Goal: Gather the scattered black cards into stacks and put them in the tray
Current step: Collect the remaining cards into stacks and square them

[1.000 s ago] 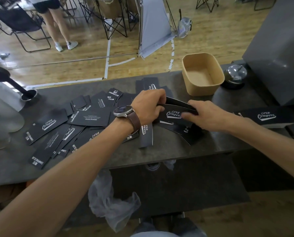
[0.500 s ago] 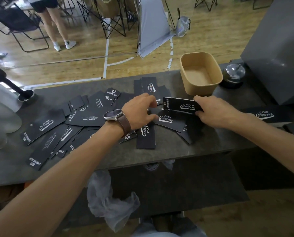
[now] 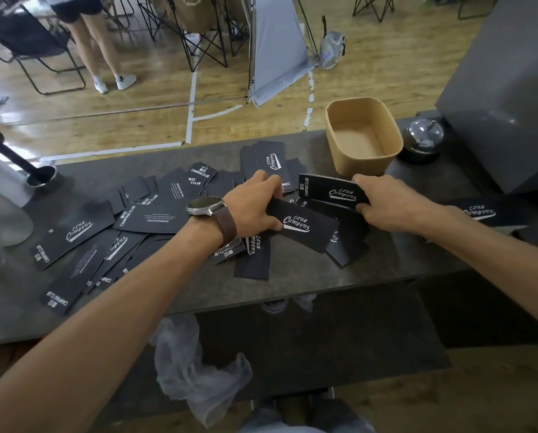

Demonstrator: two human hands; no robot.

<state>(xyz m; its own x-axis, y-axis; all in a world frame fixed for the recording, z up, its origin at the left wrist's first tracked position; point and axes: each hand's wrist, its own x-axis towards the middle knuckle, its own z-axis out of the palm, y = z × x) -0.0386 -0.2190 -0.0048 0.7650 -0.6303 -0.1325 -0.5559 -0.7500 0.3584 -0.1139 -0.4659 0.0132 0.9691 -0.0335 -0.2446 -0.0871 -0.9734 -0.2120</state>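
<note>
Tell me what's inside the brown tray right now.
The brown tray shows only its bare floor, no cards visible inside. Its near wall hides the floor's front strip.

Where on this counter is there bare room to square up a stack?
Bare dark counter shows along the near edge, right of the fanned black cards. A smaller patch lies before the upright card. The left half is crowded with scattered black cards. The tan paper tray stands empty.

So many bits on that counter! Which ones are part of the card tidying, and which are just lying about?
Part of the job:
scattered black cards
small stack in the right hand
card pinched by the left hand
brown tray

Just lying about:
bell
dark funnel
plastic bag
folding chairs
</note>
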